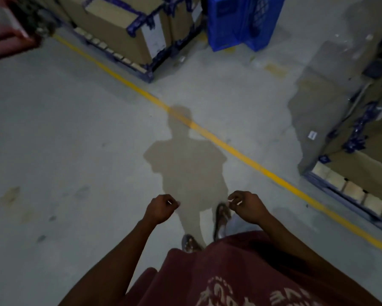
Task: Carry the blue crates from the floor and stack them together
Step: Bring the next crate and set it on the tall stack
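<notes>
Hands first: my left hand point(161, 208) hangs in front of me with the fingers loosely curled, carrying no crate. My right hand point(247, 206) is the same, loosely curled just beside it. Small pale slivers show at the fingertips of both; I cannot tell what they are, or whether I am pinching anything so tiny. Neither hand touches anything of the task.

From the head view, I am standing on the grey concrete floor point(75, 140), my sandalled feet below my hands and my shadow point(185, 164) stretching ahead across the yellow floor line point(207, 131). The blue crates point(240, 21) are well apart from me, at the far top of the view, beyond the line. They read as a tall blue mass with mesh sides standing on the floor next to the cardboard boxes on a pallet point(123, 34). Blur keeps me from counting them or telling whether they are already stacked. More wrapped cardboard boxes point(366, 155) sit on a second pallet at my right.

As I judge it, I am between carries: empty-handed and facing the blue crates. No loose crate lies on the floor near me in this view, so I cannot say how many remain to fetch. Whatever is left lies outside what I can see.
</notes>
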